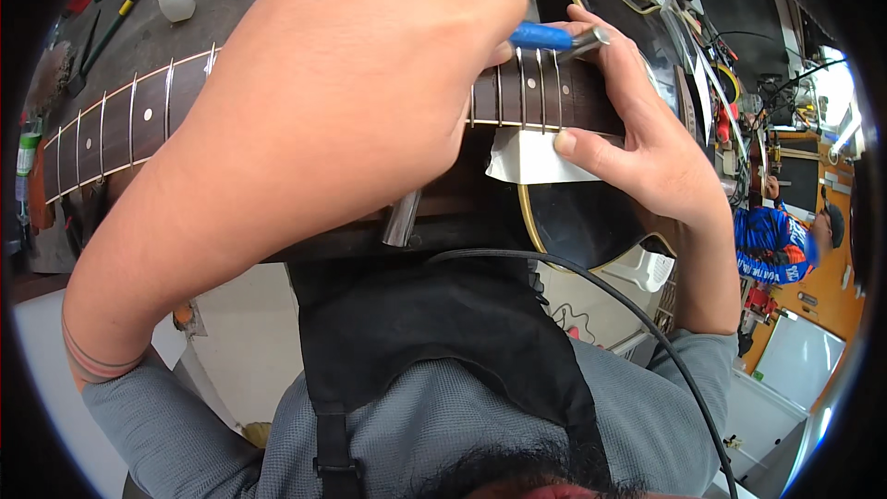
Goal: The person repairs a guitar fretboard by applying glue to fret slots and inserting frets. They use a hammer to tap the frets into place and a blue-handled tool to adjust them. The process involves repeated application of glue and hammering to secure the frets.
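A guitar with a dark fretboard (111,134), metal frets and round dot inlays lies across in front of me. My left hand (370,65) reaches over the neck, its fingers closed around a blue-handled tool (543,35) with a cylindrical metal end. That metal end is above the last frets, close to my right fingers; the tool's exact kind does not show. My right hand (647,129) grips across the body end of the neck, thumb on the near edge and fingers toward the far edge. White tape or paper (536,159) covers the black guitar body (591,212) beside the thumb.
A metal bar (402,220) sticks out below my left wrist. A black cable (601,277) crosses my right side. On the grey bench are a white squeeze bottle (174,2) and a yellow-and-black handled tool (129,2). Another person (781,242) in blue is at far right.
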Demonstrator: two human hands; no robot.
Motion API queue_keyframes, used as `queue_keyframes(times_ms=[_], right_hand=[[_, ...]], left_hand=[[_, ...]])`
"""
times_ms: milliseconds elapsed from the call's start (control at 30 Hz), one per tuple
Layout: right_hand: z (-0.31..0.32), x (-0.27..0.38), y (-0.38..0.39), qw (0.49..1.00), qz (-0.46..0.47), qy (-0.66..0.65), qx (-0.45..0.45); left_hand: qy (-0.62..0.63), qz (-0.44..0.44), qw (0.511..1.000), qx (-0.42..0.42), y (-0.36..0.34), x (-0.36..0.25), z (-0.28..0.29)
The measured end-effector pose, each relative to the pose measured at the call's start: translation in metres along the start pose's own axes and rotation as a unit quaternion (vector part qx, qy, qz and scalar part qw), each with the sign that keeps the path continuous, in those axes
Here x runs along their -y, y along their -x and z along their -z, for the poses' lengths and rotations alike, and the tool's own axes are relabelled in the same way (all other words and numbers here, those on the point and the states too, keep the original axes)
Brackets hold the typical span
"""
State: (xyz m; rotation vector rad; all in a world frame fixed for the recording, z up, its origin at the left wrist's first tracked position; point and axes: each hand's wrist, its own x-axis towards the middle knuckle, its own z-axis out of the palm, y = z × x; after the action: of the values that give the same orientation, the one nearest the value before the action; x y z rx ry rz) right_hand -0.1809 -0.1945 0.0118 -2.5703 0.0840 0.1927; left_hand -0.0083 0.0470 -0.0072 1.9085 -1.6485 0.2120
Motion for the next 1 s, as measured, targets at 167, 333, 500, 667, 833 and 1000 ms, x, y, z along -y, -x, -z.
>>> queue_keyframes(times_ms=[167, 333, 500, 667, 833, 1000], right_hand=[[0.018, 0.007, -0.005, 0.997, -0.016, 0.058, 0.042], [0.013, -0.012, -0.007, 1.0, 0.006, -0.015, 0.005], [0.008, -0.032, -0.014, 0.997, 0.048, -0.059, -0.021], [0.003, -0.032, -0.009, 0.996, 0.043, -0.066, -0.043], [0.004, -0.035, -0.011, 0.997, 0.028, -0.075, -0.025], [0.004, -0.039, -0.01, 0.995, 0.035, -0.087, -0.041]], left_hand=[[-0.004, 0.008, 1.0, 0.002, -0.008, -0.005, -0.006], [-0.029, 0.014, 0.999, 0.02, -0.015, -0.005, -0.012], [0.018, 0.019, 0.997, -0.074, -0.026, -0.008, -0.016], [-0.038, -0.006, 0.999, 0.018, -0.026, -0.005, -0.019], [0.018, 0.02, 0.998, -0.055, -0.027, -0.008, -0.023], [-0.035, 0.016, 0.999, 0.013, -0.028, -0.002, -0.026]])
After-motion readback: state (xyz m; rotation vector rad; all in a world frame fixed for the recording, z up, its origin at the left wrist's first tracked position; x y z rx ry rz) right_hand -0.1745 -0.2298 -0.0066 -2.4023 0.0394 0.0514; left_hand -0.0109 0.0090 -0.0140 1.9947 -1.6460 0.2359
